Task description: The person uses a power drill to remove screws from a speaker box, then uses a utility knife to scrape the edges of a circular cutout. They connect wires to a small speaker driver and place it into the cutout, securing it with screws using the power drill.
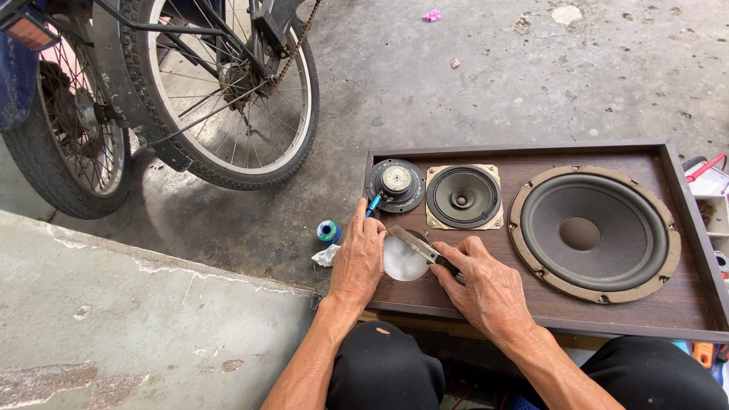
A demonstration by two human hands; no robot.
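A brown wooden speaker cabinet point(531, 304) lies face up on the floor in front of me. It carries a large woofer point(594, 234), a square-framed midrange cone point(463, 197) and a small round tweeter point(396, 184). My left hand point(358, 258) rests on the cabinet's left edge next to a round hole point(402, 262) and holds a thin blue-tipped tool point(373, 203). My right hand point(486, 288) grips a flat metal blade point(414, 243) that lies across the hole's rim.
A bicycle wheel point(228, 91) and a motorcycle wheel point(68, 129) stand at the upper left. A small blue-green spool point(328, 231) and a scrap of white paper point(325, 257) lie on the concrete beside the cabinet. A tray with tools point(710, 178) sits at the right edge.
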